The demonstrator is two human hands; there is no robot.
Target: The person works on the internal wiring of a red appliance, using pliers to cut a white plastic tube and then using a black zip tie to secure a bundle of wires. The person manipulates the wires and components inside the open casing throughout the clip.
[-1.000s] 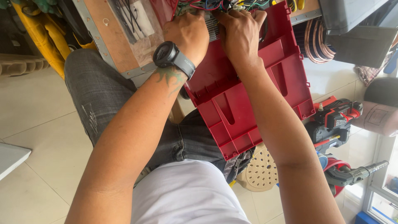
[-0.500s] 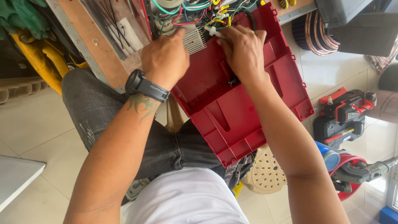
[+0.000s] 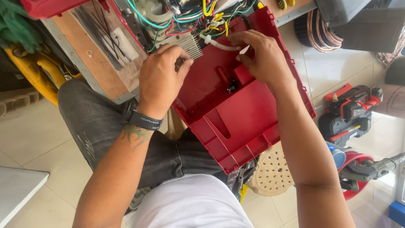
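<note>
An open red plastic housing [image 3: 240, 122] lies tilted across my lap, its top end full of coloured wires [image 3: 185, 17]. My left hand [image 3: 162, 78], with a black watch [image 3: 141, 120] on the wrist, curls its fingers and thumb around the lower corner of a finned metal heat sink [image 3: 192, 44] at the housing's upper left. My right hand [image 3: 263, 57] rests on the housing's upper right. Its thumb and forefinger pinch the end of a thin white tube [image 3: 219, 45] that runs left toward the wires.
A wooden board with black cable ties [image 3: 101, 50] leans at the upper left beside yellow tool parts [image 3: 29, 67]. On the tiled floor to the right are a red and black power tool [image 3: 350, 112], a copper wire coil [image 3: 316, 33] and a beige perforated stool [image 3: 272, 173].
The view has tilted, so the hands and housing sit lower in the picture. My left hand has moved right onto the heat sink. My right hand has taken the white tube end between its fingers.
</note>
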